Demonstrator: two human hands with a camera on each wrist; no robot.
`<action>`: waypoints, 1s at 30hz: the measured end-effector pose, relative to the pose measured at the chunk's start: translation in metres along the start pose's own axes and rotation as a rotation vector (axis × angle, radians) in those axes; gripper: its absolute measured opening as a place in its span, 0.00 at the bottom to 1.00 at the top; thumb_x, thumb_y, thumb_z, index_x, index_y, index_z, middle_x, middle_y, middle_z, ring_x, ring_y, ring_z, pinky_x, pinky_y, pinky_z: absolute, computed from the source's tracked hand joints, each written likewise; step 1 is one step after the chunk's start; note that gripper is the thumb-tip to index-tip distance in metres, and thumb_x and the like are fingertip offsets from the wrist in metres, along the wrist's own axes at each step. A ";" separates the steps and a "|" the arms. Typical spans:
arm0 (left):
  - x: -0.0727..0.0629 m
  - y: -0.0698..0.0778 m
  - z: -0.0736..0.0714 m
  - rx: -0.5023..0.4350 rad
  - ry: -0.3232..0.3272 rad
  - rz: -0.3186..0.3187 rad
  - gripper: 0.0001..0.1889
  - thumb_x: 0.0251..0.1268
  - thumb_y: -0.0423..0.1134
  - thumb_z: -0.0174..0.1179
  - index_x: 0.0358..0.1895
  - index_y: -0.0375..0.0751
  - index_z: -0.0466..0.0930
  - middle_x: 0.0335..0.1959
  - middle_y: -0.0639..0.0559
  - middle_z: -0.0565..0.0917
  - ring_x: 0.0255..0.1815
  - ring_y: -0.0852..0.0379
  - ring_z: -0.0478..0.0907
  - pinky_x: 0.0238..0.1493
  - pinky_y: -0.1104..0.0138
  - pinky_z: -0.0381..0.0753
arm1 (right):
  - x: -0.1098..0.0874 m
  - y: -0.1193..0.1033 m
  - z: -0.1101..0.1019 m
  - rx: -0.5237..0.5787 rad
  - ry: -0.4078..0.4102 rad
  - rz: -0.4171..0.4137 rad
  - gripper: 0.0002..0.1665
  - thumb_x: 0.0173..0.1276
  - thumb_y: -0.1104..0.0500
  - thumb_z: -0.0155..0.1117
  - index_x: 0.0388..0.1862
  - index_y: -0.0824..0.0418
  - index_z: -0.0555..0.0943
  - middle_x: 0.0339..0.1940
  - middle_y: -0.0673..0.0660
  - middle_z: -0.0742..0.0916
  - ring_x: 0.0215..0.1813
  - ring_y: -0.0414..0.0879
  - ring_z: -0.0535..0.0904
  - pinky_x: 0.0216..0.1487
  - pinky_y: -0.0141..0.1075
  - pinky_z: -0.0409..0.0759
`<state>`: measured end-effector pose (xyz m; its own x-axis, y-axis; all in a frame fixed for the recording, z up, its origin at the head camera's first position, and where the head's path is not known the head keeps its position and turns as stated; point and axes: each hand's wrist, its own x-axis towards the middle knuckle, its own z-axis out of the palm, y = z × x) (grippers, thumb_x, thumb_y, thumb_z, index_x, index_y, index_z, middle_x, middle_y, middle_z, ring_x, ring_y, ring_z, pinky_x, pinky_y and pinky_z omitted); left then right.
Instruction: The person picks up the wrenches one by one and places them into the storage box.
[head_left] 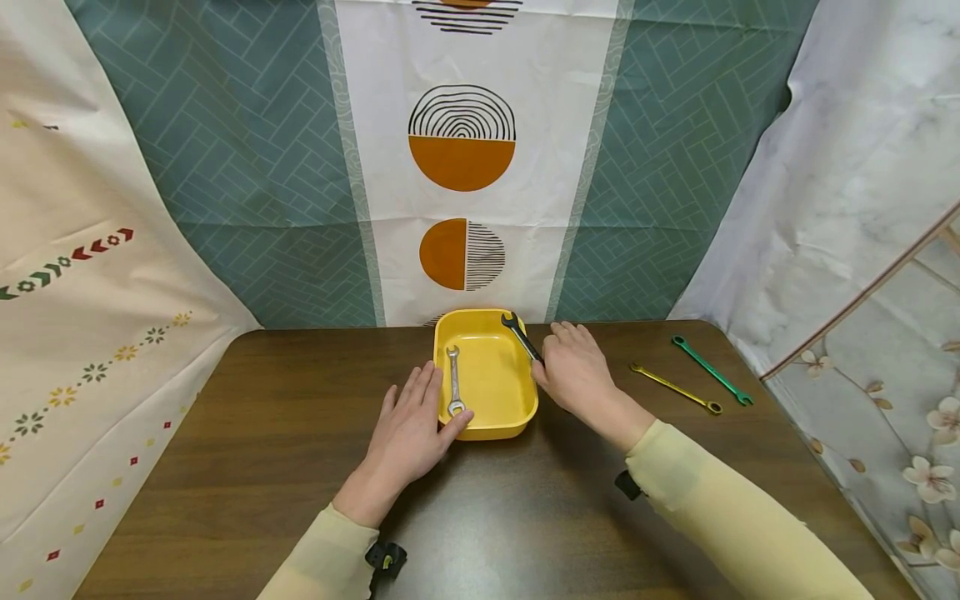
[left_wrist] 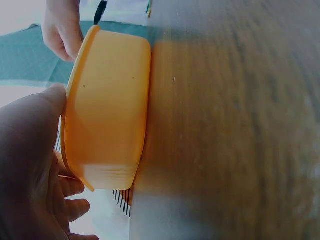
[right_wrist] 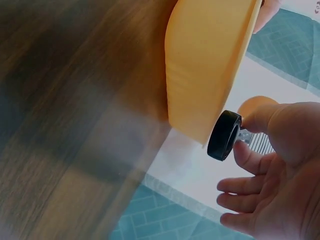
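Observation:
A yellow tray (head_left: pixel 492 383) stands at the far side of the table, with a silver wrench (head_left: pixel 454 379) lying along its left side. At the tray's left front corner rests my left hand (head_left: pixel 408 425), its fingers fairly straight along the wall and its thumb over the rim. My right hand (head_left: pixel 577 367) is just outside the right rim and pinches a black wrench (head_left: pixel 522 337) between thumb and forefinger. That wrench slants over the right rim, its open jaw end toward the back. In the right wrist view its black ring end (right_wrist: pixel 225 135) shows beside the fingertips.
To the right on the brown table (head_left: pixel 300 500) lie a yellow wrench (head_left: pixel 675 388) and a green wrench (head_left: pixel 711 370), roughly parallel. A patterned curtain (head_left: pixel 465 208) hangs behind the table's far edge, with light cloths on both sides.

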<state>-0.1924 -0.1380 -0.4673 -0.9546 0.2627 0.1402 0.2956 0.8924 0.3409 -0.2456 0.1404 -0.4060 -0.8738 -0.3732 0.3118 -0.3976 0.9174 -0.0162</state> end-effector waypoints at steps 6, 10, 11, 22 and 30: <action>0.000 -0.001 0.000 0.005 -0.002 0.004 0.52 0.83 0.72 0.52 0.89 0.33 0.54 0.91 0.38 0.53 0.91 0.37 0.51 0.84 0.34 0.52 | 0.004 -0.008 -0.001 0.009 -0.008 0.002 0.18 0.80 0.55 0.67 0.37 0.71 0.83 0.69 0.75 0.84 0.76 0.69 0.77 0.82 0.61 0.65; 0.000 -0.001 -0.001 0.004 -0.005 0.004 0.52 0.83 0.71 0.52 0.89 0.32 0.53 0.91 0.38 0.53 0.91 0.37 0.51 0.85 0.34 0.51 | 0.007 -0.013 -0.001 0.010 -0.023 0.005 0.19 0.80 0.54 0.67 0.39 0.71 0.83 0.70 0.74 0.83 0.77 0.68 0.76 0.83 0.61 0.65; 0.000 -0.001 -0.001 0.004 -0.005 0.005 0.52 0.83 0.71 0.52 0.89 0.32 0.54 0.91 0.38 0.53 0.91 0.37 0.51 0.85 0.34 0.51 | 0.008 -0.014 0.000 0.009 -0.026 0.005 0.19 0.80 0.53 0.67 0.40 0.71 0.84 0.71 0.74 0.83 0.77 0.68 0.76 0.83 0.61 0.65; 0.000 0.000 -0.001 0.010 0.000 0.006 0.51 0.83 0.71 0.52 0.89 0.32 0.53 0.91 0.37 0.54 0.90 0.36 0.51 0.84 0.34 0.53 | 0.014 -0.021 0.001 -0.013 -0.027 -0.010 0.20 0.80 0.52 0.67 0.41 0.72 0.84 0.67 0.73 0.86 0.74 0.67 0.78 0.82 0.59 0.66; 0.000 0.000 -0.001 0.012 0.000 0.005 0.52 0.83 0.71 0.52 0.89 0.32 0.53 0.91 0.37 0.54 0.90 0.36 0.52 0.84 0.34 0.52 | 0.016 -0.025 -0.001 -0.013 -0.017 -0.016 0.20 0.79 0.52 0.67 0.39 0.71 0.84 0.64 0.72 0.87 0.70 0.66 0.80 0.81 0.58 0.68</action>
<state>-0.1926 -0.1378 -0.4663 -0.9533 0.2668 0.1416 0.2995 0.8955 0.3293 -0.2497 0.1113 -0.3998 -0.8719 -0.3902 0.2959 -0.4082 0.9129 0.0012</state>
